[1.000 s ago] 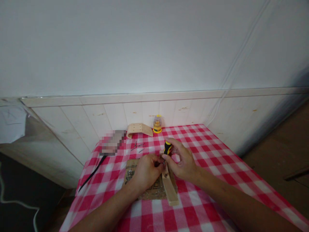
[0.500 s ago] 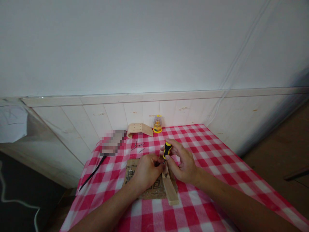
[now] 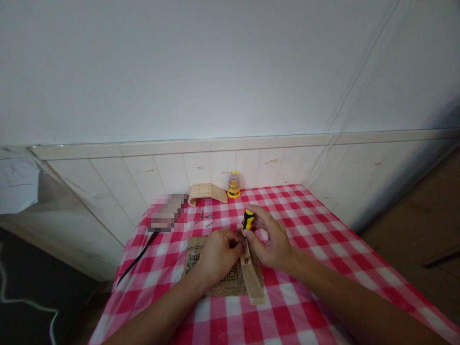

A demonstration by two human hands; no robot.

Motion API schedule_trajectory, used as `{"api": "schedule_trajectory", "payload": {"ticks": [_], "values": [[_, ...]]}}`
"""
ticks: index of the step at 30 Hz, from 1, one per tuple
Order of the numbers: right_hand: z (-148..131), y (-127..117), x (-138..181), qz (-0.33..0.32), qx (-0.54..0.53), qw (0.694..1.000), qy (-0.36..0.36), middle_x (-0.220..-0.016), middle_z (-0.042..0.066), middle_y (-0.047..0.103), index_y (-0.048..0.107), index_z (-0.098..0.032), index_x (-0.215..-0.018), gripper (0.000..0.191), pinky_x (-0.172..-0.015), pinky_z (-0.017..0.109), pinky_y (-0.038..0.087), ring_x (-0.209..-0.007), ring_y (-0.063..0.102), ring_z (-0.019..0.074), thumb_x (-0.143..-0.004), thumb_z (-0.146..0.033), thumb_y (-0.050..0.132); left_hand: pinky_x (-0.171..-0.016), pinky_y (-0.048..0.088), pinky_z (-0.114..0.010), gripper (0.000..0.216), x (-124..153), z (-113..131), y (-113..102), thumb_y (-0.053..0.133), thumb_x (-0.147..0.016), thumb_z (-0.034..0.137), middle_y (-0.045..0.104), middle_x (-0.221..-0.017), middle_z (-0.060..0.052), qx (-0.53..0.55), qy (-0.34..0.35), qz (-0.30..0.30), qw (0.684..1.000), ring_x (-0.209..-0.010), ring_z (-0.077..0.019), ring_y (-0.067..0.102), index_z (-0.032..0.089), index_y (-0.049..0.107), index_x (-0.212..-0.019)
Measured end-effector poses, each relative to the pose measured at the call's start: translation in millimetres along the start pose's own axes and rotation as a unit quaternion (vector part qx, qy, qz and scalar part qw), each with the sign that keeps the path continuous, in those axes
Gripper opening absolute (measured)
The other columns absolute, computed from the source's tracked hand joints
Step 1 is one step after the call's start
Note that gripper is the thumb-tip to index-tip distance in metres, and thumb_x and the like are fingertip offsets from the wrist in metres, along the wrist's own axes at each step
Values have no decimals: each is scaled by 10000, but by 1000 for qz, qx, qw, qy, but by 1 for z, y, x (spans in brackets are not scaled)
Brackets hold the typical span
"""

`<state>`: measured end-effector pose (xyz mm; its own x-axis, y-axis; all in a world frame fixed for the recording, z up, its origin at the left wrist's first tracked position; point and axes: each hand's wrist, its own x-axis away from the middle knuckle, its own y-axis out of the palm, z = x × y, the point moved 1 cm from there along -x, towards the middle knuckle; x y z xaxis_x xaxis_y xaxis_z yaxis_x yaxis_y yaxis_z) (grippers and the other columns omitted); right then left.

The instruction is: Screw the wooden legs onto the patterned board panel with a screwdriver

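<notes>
My right hand [image 3: 270, 238] holds a black-and-yellow screwdriver [image 3: 248, 219] by its stubby handle, tip pointing down at a pale wooden strip [image 3: 254, 285]. Close to that tip, the thumb and fingers of my left hand [image 3: 222, 252] are pinched together over the strip; what they grip is too small and hidden to make out. A dark screw head or hole [image 3: 246, 261] shows in the strip, nearer to me than the tip. Under the strip lies a flat brown cardboard piece [image 3: 224, 289] with black print, partly covered by my left hand.
Several loose screws [image 3: 206, 217] lie beyond my left hand. A bent wooden piece with holes [image 3: 206, 191] and a clear-and-yellow bit container [image 3: 234, 185] stand near the wall. At left is a blurred-out object [image 3: 168, 213] with a black strap [image 3: 138, 261], on the checked tablecloth [image 3: 294, 316].
The screwdriver handle has turned slightly in my right fingers, its yellow and black patches showing differently. Both hands and the wooden strip keep nearly the same place.
</notes>
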<state>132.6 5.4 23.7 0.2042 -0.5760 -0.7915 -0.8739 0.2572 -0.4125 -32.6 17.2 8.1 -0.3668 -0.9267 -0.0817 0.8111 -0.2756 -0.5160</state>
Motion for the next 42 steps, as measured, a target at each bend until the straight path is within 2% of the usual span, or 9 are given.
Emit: {"api": "schedule_trajectory", "payload": {"ticks": [4, 8, 12, 20, 29, 42], "values": [[0, 0, 0, 1, 8, 1000, -8, -1218, 119, 697, 420, -255, -1471, 602, -755, 315, 639, -895, 739, 200, -912, -118, 594, -602, 430, -247, 163, 1, 2, -1, 581, -799, 164, 727, -735, -16, -41, 18, -4, 999, -655, -163, 645, 175, 741, -766], [-1, -1, -1, 2, 16, 1000, -7, -1215, 118, 698, 417, -261, -1471, 601, -737, 310, 640, -894, 736, 200, -914, -123, 593, -643, 411, -255, 204, 3, 10, -3, 547, -829, 169, 678, -748, -25, -116, 39, -18, 992, -718, -170, 637, 184, 715, -714], [-2, -1, -1, 0, 5, 1000, -8, -1226, 118, 695, 412, -269, -1474, 608, -726, 309, 638, -858, 737, 192, -913, -120, 593, -660, 409, -266, 213, 4, 14, -5, 541, -846, 181, 671, -777, -38, -142, 40, -24, 989, -753, -182, 643, 184, 708, -715], [1, 1, 1, 4, 2, 1000, 2, -1219, 112, 700, 429, -268, -1464, 587, -731, 313, 641, -844, 736, 191, -917, -135, 594, -683, 436, -282, 218, 6, 15, -4, 539, -863, 175, 707, -815, -53, -133, 59, -16, 989, -766, -196, 657, 180, 739, -776], [0, 0, 0, 7, 2, 1000, -6, -1180, 113, 714, 425, -254, -1466, 581, -744, 312, 638, -867, 740, 194, -923, -137, 596, -840, 499, -300, 319, 3, 9, -6, 476, -811, 56, 734, -956, -65, -98, 61, -47, 992, -898, -212, 682, 192, 763, -834], [1, 1, 1, 11, 0, 1000, -16, -1233, 113, 698, 415, -267, -1486, 604, -747, 313, 640, -918, 737, 200, -926, -133, 599, -827, 507, -303, 310, 1, 7, -5, 469, -820, 52, 726, -943, -78, -112, 53, -40, 992, -888, -216, 682, 172, 754, -838]]}}
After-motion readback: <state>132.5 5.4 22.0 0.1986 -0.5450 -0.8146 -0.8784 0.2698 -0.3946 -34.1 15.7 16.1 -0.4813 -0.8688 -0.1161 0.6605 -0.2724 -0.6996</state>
